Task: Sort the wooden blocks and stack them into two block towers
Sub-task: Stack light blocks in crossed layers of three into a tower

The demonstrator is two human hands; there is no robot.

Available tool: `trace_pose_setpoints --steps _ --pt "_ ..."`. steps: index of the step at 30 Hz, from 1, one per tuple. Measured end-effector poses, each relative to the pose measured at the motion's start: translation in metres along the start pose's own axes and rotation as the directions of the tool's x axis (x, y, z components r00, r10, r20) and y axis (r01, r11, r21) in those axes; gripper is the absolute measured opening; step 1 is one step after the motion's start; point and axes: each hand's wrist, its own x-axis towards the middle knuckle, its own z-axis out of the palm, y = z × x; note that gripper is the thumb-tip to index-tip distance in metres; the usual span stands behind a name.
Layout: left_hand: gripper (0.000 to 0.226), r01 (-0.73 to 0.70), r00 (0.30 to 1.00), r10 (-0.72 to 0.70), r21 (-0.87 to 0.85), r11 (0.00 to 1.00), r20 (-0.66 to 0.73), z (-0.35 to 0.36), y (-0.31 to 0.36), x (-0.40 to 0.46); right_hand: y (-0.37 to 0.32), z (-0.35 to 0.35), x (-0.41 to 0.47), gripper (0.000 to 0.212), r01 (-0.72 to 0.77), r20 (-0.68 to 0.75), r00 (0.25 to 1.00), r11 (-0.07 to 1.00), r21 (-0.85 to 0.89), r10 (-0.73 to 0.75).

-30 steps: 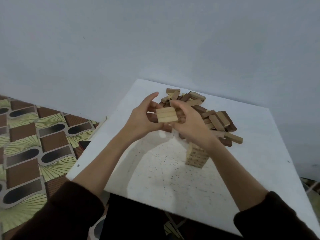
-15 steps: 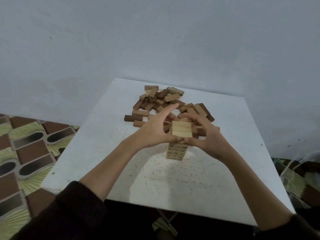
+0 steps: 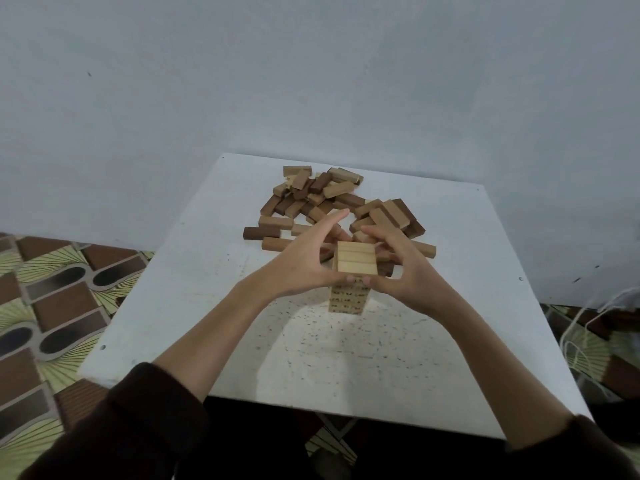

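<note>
Cupping the top layer of the light block tower (image 3: 349, 299) from either side, the left hand (image 3: 304, 261) and right hand (image 3: 405, 271) pinch it with thumbs and curled fingers, mid-surface (image 3: 194, 271), loose blocks (image 3: 322, 199) behind.

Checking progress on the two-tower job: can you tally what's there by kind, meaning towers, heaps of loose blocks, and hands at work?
Light-wood block tower: 1
Heap of loose blocks: 1
Hands gripping the tower's top, left hand and right hand: 2
Total: 4
</note>
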Motion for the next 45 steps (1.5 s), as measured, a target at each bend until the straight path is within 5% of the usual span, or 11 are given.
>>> trace_pose_setpoints --steps 28,40,45 --pt "0.102 -0.003 1.000 0.003 0.022 1.000 -0.005 0.004 -0.003 -0.001 0.005 0.003 0.005 0.081 0.013 0.025 1.000 0.998 -0.060 -0.012" --pt "0.099 0.086 0.996 -0.088 -0.240 0.967 0.000 0.039 -0.007 -0.022 0.001 0.043 -0.017 0.080 -0.081 -0.080 0.991 0.957 0.277 0.107" --pt "0.082 0.086 0.996 -0.089 -0.346 0.934 0.007 0.046 -0.004 -0.025 -0.002 0.048 -0.019 0.104 -0.120 -0.063 0.986 0.923 0.366 0.153"
